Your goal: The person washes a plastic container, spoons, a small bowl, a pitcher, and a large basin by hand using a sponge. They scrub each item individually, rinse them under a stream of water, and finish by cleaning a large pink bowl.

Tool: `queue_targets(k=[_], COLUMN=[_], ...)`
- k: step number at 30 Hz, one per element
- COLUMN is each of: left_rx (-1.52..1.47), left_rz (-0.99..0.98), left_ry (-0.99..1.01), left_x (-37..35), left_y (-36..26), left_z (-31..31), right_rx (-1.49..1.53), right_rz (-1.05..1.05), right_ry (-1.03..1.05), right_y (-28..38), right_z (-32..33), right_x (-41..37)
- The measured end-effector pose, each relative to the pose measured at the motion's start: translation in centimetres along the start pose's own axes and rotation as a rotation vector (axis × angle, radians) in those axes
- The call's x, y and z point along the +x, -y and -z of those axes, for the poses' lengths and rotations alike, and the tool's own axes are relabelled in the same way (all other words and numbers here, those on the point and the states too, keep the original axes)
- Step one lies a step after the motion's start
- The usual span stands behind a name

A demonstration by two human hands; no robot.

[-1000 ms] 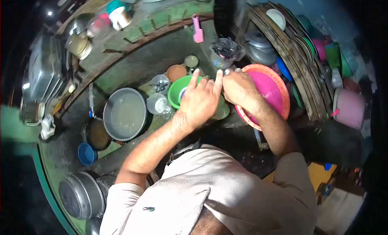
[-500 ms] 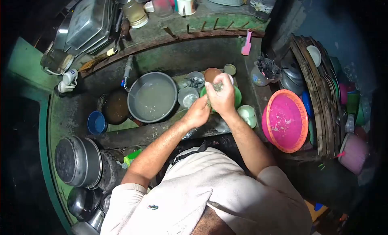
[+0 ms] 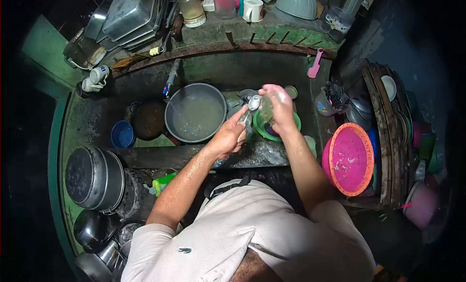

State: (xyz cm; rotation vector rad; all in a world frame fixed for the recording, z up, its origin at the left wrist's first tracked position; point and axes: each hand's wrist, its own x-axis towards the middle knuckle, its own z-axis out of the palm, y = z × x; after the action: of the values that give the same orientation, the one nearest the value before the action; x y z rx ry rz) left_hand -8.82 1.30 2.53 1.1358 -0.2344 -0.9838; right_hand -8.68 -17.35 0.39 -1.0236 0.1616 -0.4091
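My left hand (image 3: 229,136) is closed around the handle of a metal spoon (image 3: 254,103), whose shiny bowl points up and away from me. Beside it, my right hand (image 3: 283,111) grips a greenish-grey scouring pad (image 3: 267,109), held close to the spoon. Under the right hand stands a green bowl (image 3: 264,132), partly covered by the hand and pad. Left of my hands is a large grey basin (image 3: 223,96) of cloudy water. Small cups behind the spoon are mostly hidden.
A tap (image 3: 171,80) rises behind the grey basin. To the left are a blue bowl (image 3: 123,134) and a dark pan (image 3: 148,124). A pink basin (image 3: 350,158) with an orange rim stands at right beside a wooden rack (image 3: 383,131). Large pots (image 3: 94,179) fill the lower left.
My hands have come apart from their joined position, and the spoon now shows between them. The whole scene has shifted slightly right and in the view as the head moved.
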Motion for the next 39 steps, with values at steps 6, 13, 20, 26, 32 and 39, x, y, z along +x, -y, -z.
queue_targets(k=[6,13,20,26,32,39], left_rx=[0.906,0.61,0.725,0.639,1.023,-0.156], left_rz=[-0.51,-0.088,-0.243,-0.286,-0.852,0.136], left_ry=[-0.107,-0.153,-0.194,-0.136,-0.207,0.12], left_x=[2.8,2.5,2.2,2.0,3.5,1.8], left_y=[4.4,2.3,2.1,2.3,5.6,3.2], left_z=[2.0,0.5,-0.6,1.0,1.4,2.6], right_rx=[-1.203,-0.887,-0.221,-0.498,-1.157,0.522], right_rz=[0.665,0.73,0.147,0.335,0.696,-0.472], right_ry=[-0.033,0.068,-0.334,-0.141,-0.114,0.302], right_y=[-1.7,-3.7,-4.6,-1.4,-4.3,-0.9], right_z=[-1.4,0.1,0.7,0.8,3.1,1.8], right_x=[0.6,1.4,2.7,-0.8,2.6,-0.7])
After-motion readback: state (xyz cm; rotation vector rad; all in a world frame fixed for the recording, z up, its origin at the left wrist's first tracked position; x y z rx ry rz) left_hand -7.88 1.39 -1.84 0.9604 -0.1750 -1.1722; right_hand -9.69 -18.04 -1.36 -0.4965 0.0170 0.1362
